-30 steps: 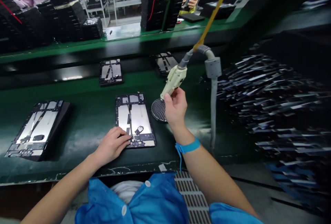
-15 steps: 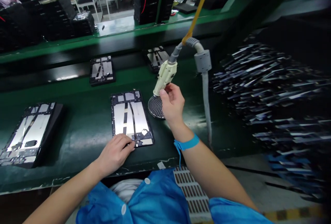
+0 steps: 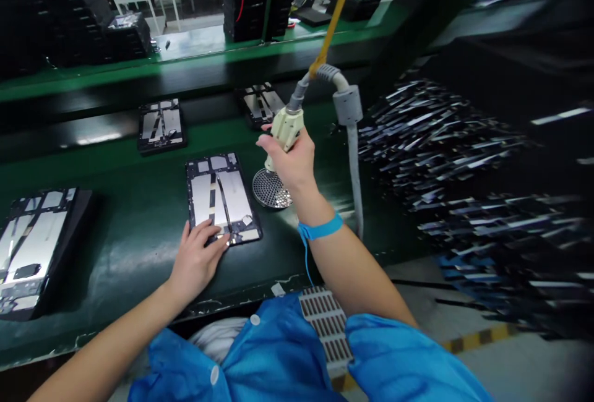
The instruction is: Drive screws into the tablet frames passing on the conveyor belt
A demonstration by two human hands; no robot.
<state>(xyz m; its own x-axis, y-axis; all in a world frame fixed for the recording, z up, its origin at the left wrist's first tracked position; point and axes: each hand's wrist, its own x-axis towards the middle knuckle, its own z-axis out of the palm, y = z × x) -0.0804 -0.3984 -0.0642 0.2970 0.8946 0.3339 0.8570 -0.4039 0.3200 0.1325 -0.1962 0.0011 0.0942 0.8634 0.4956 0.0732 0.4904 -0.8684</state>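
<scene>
Tablet [image 3: 218,204] lies flat on the green bench [image 3: 139,253], back open and innards bare, so the work looks unfinished, no cover on; the left hand [image 3: 195,260], loosely curled, touches its near edge, pinching anything or not I cannot tell, while the right hand [image 3: 297,164] grips a pale tool [image 3: 288,125]; silver middle, dark rim, dark strips [image 3: 225,201]
</scene>
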